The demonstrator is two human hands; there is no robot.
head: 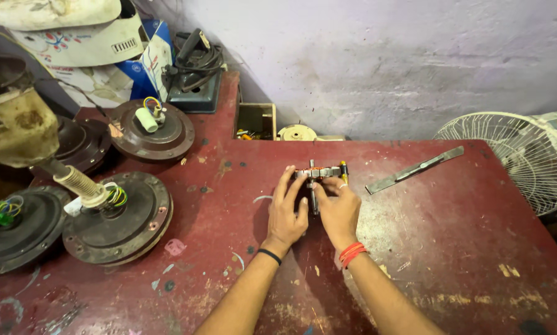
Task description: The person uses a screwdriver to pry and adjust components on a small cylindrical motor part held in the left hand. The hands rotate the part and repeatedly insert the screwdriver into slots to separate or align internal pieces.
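Observation:
Both of my hands meet at the middle of a worn red table [452,248]. They hold a small motor part [318,174] with copper windings and a metal shaft through it; the shaft runs toward me between the hands. My left hand [287,214] grips the part's left side, fingers stretched over it. My right hand [338,208] grips its right side, where a tool with a yellow and black handle [343,171] shows just past the fingers. Which hand holds that tool is hidden.
A flat metal blade [415,169] lies to the right of my hands. Several dark round fan motor housings [120,217] with wire bundles fill the left side. A white fan guard [517,155] stands off the right edge. A wooden box [256,119] and an electrical device [194,80] sit at the back.

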